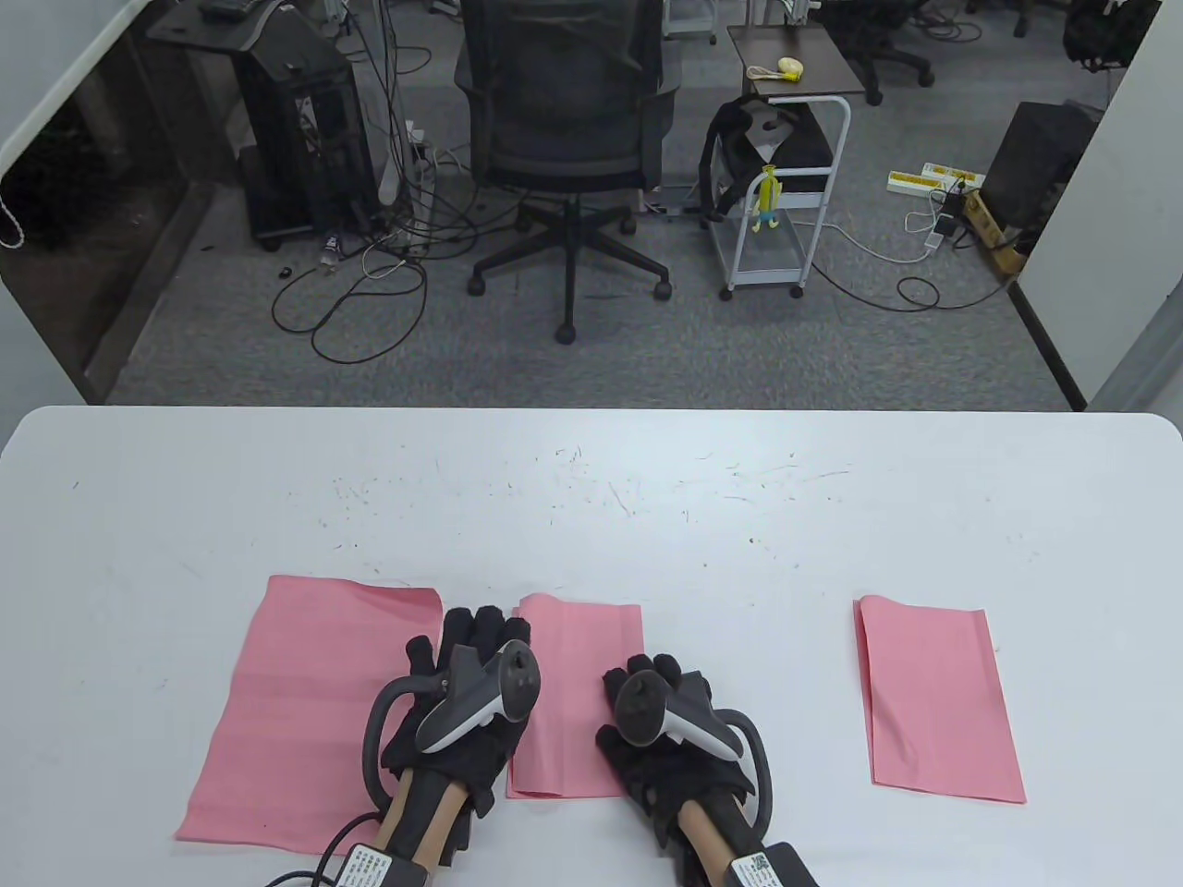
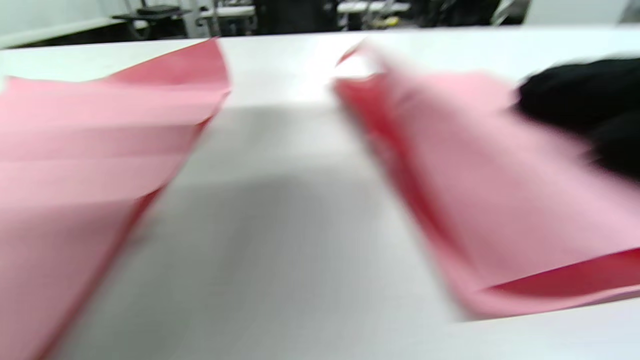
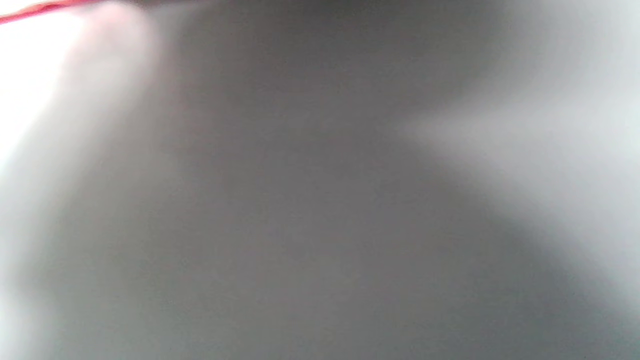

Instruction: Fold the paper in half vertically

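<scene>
Three pink papers lie near the front edge of the white table [image 1: 591,517]. An unfolded sheet [image 1: 296,711] lies at the left, a folded paper [image 1: 582,684] in the middle and another folded paper [image 1: 938,702] at the right. My left hand [image 1: 476,647] lies palm down between the unfolded sheet and the middle folded paper, over their near edges. My right hand [image 1: 656,684] rests on the lower right part of the middle folded paper. The blurred left wrist view shows the unfolded sheet [image 2: 75,150], the folded paper [image 2: 500,200] and my right glove [image 2: 590,105]. The right wrist view shows only blurred table and a red paper edge [image 3: 40,9].
Beyond the table's far edge stand an office chair [image 1: 564,139], a white cart [image 1: 786,203] and cables on the carpet. The far half of the table bears only scratch marks.
</scene>
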A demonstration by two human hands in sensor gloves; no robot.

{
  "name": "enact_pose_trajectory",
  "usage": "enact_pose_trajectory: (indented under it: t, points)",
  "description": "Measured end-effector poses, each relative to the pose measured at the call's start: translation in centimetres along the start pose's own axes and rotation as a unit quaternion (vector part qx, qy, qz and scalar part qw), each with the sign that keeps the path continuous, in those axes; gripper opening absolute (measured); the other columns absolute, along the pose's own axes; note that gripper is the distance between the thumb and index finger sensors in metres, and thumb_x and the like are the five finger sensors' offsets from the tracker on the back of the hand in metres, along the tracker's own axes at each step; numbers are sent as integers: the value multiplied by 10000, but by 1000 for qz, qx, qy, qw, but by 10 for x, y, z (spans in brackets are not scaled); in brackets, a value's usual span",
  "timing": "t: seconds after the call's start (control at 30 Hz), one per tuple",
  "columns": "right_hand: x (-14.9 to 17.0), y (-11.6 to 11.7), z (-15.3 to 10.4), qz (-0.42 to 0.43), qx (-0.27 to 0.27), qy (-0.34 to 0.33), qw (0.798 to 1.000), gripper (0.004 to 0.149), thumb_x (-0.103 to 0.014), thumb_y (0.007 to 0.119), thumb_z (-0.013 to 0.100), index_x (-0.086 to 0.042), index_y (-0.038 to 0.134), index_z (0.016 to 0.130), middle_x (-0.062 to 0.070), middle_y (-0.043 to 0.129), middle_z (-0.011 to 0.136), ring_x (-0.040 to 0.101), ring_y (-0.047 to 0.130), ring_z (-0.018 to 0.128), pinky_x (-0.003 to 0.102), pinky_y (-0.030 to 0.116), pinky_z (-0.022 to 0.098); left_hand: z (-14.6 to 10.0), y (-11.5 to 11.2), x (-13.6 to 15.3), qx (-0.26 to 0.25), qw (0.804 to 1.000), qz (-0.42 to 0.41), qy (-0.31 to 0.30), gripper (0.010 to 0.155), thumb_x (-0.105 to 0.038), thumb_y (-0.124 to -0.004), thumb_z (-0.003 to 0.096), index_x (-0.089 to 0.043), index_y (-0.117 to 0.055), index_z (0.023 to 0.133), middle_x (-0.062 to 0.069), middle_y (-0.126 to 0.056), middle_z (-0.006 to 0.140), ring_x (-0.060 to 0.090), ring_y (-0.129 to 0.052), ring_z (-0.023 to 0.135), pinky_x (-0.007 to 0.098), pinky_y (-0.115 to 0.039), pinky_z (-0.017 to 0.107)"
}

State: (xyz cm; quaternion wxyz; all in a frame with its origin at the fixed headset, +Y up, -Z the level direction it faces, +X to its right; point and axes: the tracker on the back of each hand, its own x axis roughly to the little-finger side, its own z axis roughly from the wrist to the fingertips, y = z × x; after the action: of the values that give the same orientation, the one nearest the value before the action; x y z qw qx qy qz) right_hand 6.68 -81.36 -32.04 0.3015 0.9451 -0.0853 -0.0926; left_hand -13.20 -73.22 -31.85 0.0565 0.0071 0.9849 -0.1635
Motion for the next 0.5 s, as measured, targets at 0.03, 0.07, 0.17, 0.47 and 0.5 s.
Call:
enact_pose_trajectory:
  t: [0.03, 0.07, 0.17, 0.47, 0.5]
  points:
    - [0, 0, 0, 0, 0, 0, 1000, 673, -563, 477, 506, -367, 133, 1051, -38, 23, 1137, 263, 2, 1053, 555, 80, 751, -3, 1, -9, 0, 1000, -3, -19, 717, -593, -438, 559, -392, -136, 1178, -53, -90, 1289, 293, -98, 1195, 643, -236, 851]
    - [0, 0, 0, 0, -1, 0, 1000, 673, -563, 478, 506, -368, 134, 1050, -38, 22, 1137, 263, 1, 1053, 555, 80, 751, -5, 0, -17, 3, 999, 6, -32, 717, -594, -436, 560, -394, -130, 1177, -58, -83, 1289, 291, -94, 1196, 643, -235, 853]
    - [0, 0, 0, -1, 0, 0, 1000, 672, -564, 476, 506, -369, 134, 1050, -39, 23, 1138, 261, 3, 1053, 553, 81, 752, -5, -8, -32, 11, 998, 46, -40, 722, -601, -434, 555, -401, -117, 1172, -67, -77, 1288, 281, -90, 1200, 640, -231, 858]
    - [0, 0, 0, 0, -1, 0, 1000, 672, -565, 477, 505, -370, 133, 1050, -39, 21, 1137, 261, 1, 1053, 553, 79, 751, 24, -60, -29, 121, 989, 79, -24, 744, -634, -373, 527, -389, -52, 1151, -73, -46, 1273, 266, -58, 1188, 642, -199, 845]
    - [0, 0, 0, 0, 0, 0, 1000, 673, -565, 476, 506, -369, 133, 1050, -39, 21, 1137, 260, 1, 1053, 552, 79, 751, 27, -65, -26, 135, 988, 68, -23, 741, -636, -367, 527, -393, -44, 1148, -83, -32, 1266, 259, -54, 1187, 642, -195, 844]
